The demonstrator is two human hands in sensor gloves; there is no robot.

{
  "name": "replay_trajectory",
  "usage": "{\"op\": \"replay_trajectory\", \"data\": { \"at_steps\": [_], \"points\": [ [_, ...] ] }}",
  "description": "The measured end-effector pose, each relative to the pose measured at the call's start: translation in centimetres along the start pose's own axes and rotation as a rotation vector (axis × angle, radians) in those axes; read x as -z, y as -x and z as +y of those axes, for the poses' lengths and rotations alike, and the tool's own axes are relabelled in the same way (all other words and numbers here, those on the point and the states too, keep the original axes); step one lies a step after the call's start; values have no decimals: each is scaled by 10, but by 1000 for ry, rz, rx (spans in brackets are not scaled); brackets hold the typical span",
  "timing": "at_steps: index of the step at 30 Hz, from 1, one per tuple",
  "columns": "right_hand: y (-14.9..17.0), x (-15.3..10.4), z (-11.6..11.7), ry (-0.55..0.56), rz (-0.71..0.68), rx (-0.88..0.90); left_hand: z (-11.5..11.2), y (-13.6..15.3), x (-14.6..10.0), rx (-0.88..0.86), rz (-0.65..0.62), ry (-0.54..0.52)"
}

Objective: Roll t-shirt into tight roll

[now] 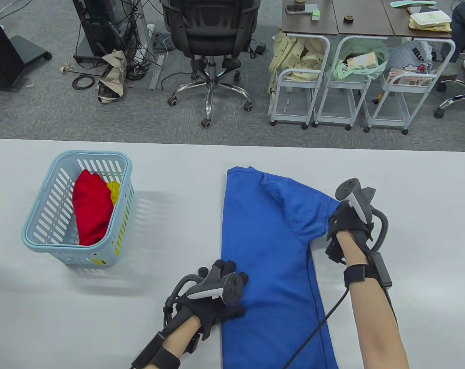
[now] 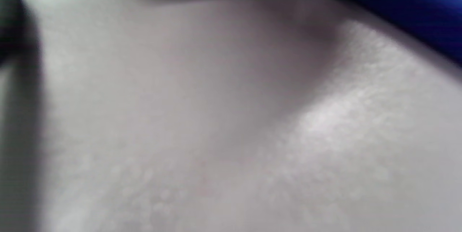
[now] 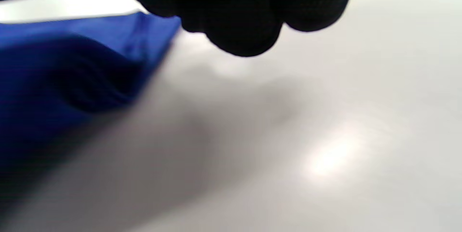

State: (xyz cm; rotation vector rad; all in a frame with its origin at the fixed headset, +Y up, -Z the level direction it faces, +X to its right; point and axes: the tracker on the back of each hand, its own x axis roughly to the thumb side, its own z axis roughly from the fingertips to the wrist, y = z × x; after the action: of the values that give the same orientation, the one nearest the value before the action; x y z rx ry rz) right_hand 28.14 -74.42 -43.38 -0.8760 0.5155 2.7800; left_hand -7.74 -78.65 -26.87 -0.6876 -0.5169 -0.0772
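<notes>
Table view: a blue shirt (image 1: 270, 261) lies flat toward the table's (image 1: 409, 184) near edge, its left side folded in and its hem reaching that edge. The left hand (image 1: 213, 296) rests with fairly straight fingers on the shirt's left fold. The right hand (image 1: 349, 223) is at the right sleeve; its fingers look curled on the sleeve end, though blur leaves that unsure. A basket (image 1: 44, 215) with red cloth (image 1: 92, 209) sits near the left edge.
</notes>
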Motion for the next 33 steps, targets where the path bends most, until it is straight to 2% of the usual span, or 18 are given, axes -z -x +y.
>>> {"op": "replay_trajectory", "data": {
  "at_steps": [3, 6, 8, 10, 12, 15, 16, 20, 25, 29, 33],
  "points": [
    [3, -6, 1, -7, -60, 27, 3, -4, 0, 3, 6, -16],
    [-19, -22, 0, -20, -234, 9, 6, -10, 2, -27, 7, -56],
    [-42, -35, 7, -73, -393, -20, 7, -13, 8, 0, 10, -72],
    [-68, -49, 24, -199, -574, -67, 5, -13, 14, 50, 38, -39],
    [-82, -55, 40, -282, -653, -209, 0, -10, 16, 72, 66, 16],
    [-84, -43, 55, -253, -507, -427, -2, -6, 11, 62, 50, 28],
    [-82, -37, 56, -269, -484, -437, -3, -5, 10, 59, 47, 35],
    [-58, -7, 46, -275, -279, -255, -4, -4, 11, 47, 40, 52],
    [-38, 9, 31, -241, -124, -301, -5, -4, 11, 40, 34, 62],
    [-27, 13, 17, -197, -87, -140, -5, -3, 11, 35, 31, 64],
    [-37, 9, 16, -191, -158, -106, -5, -3, 11, 33, 29, 64]
  ]
}}
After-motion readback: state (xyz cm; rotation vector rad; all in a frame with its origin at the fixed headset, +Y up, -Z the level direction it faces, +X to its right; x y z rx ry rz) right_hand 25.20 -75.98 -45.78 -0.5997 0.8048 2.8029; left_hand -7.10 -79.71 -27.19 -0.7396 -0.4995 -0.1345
